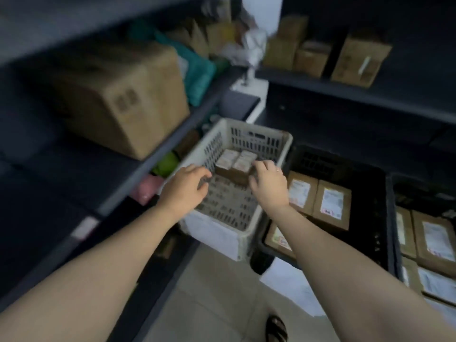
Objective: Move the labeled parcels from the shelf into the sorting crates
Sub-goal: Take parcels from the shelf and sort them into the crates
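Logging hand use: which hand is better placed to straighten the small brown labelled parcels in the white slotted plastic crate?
Probably the right hand: its fingers curl round the small brown labelled parcels in the white slotted plastic crate; the left hand hovers apart.

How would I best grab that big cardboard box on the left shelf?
Probably by its two side faces, low down, reaching in from the aisle: the big cardboard box is wide, and a shelf board hangs over its top.
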Demonstrator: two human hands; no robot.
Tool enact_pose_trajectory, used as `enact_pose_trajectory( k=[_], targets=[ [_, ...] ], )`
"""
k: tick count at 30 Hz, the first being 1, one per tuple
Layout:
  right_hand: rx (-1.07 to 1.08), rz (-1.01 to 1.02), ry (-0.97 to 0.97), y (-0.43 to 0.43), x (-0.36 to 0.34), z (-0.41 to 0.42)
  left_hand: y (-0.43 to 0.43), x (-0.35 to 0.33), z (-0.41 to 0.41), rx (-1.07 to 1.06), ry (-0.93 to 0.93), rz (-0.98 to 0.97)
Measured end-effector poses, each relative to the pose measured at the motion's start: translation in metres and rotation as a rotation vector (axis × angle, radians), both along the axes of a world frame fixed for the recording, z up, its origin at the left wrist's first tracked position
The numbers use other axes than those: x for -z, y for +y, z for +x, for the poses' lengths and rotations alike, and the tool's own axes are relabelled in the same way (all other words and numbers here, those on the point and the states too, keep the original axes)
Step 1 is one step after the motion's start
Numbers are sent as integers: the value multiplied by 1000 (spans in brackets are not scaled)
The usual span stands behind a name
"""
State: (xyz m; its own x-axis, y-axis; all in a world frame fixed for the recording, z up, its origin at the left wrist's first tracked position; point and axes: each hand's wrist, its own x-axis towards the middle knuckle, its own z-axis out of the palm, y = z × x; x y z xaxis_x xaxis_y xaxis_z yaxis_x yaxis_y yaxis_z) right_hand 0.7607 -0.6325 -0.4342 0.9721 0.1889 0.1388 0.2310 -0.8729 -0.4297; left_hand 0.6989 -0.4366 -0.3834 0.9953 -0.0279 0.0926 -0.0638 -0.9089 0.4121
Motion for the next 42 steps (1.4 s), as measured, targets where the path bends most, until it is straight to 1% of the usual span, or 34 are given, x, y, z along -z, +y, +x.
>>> enact_pose_trajectory(
  k=[2, 6, 10, 13, 17, 21, 23, 26, 28, 30, 31, 33, 38, 42],
  targets=[
    [-69, 17, -115, 44, -48, -16, 38, -50, -29, -53, -89, 36],
    [-228, 91, -338, 132, -146, -42, 109, -144, -84, -148, -275, 171],
    [-363, 141, -544, 212, -232, -62, 168, -219, -129, -261, -427, 266],
    [-477, 198, -629, 261, -281, -75, 203, -261, -152, -345, -508, 282],
    [-628, 226, -700, 315, -319, -75, 241, -299, -169, -477, -579, 330],
    [-750, 270, -679, 360, -343, -63, 273, -322, -174, -617, -565, 416],
    [-827, 286, -673, 379, -355, -59, 286, -332, -175, -710, -526, 449],
    [-950, 183, -657, 407, -371, -54, 306, -343, -177, -849, -325, 512],
    [-999, 64, -637, 425, -376, -51, 317, -345, -178, -914, -165, 478],
    [-1023, -62, -592, 437, -375, -51, 324, -341, -180, -928, -23, 452],
    [-1027, -100, -561, 442, -372, -51, 324, -338, -181, -922, 23, 477],
    [-1025, -87, -529, 445, -367, -51, 323, -334, -182, -924, 40, 521],
    [-1017, -75, -575, 433, -368, -56, 319, -335, -186, -910, -21, 429],
    [-993, -64, -575, 407, -370, -69, 299, -335, -196, -905, -36, 466]
  ],
)
